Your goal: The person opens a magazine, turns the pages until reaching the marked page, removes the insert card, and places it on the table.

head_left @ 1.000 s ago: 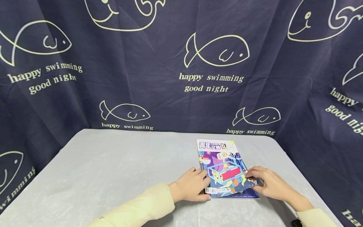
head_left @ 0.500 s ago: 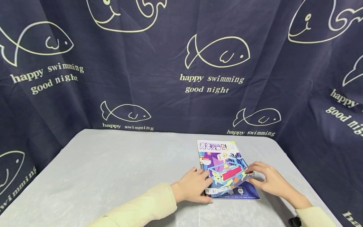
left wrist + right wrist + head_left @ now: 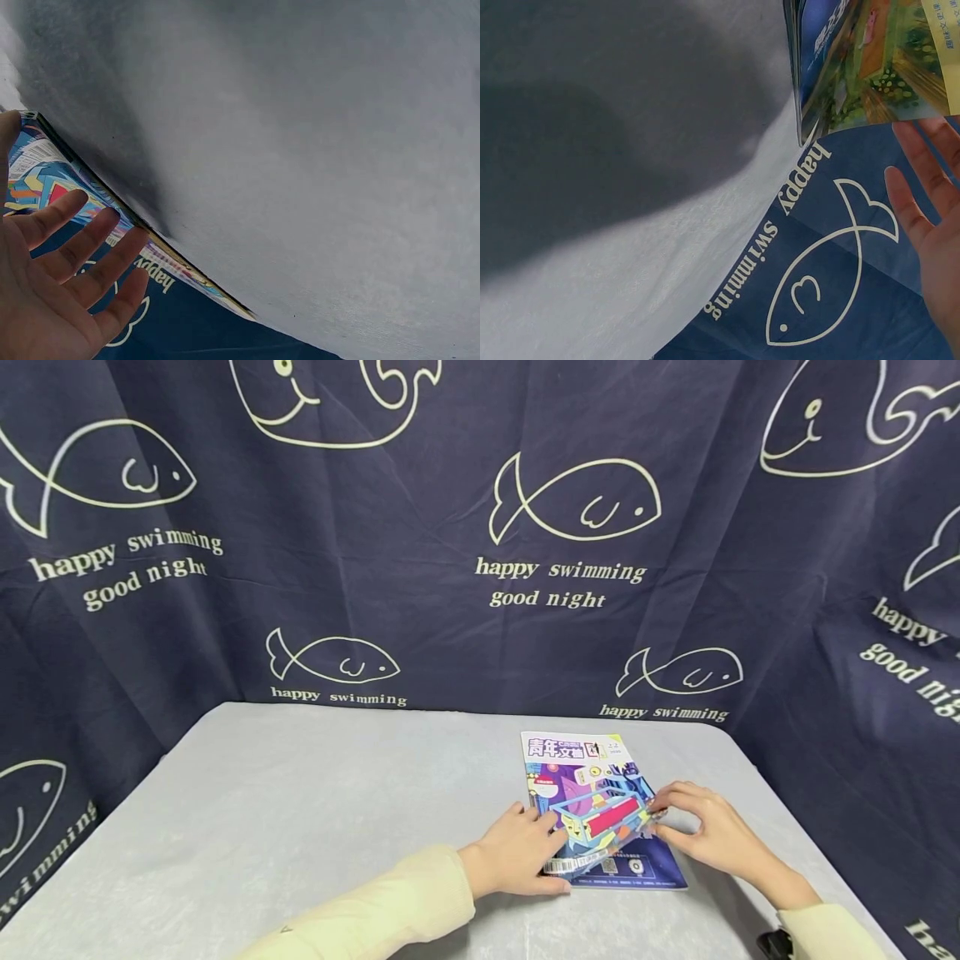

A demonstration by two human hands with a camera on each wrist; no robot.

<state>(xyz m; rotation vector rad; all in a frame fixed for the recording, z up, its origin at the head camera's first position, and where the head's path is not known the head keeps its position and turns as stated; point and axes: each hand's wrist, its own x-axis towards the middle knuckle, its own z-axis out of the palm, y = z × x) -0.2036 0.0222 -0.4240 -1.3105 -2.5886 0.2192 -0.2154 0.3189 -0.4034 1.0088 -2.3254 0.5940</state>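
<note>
We see the magazine (image 3: pixel 600 814) lying on the tabletop (image 3: pixel 337 810) between our hands, its long axis running away from us. Our right hand (image 3: pixel 705 831) pinches the front cover (image 3: pixel 587 797) at its curled-up lower right, the spine lying leftward; our left hand (image 3: pixel 517 852) rests there, fingers loosely spread.
</note>
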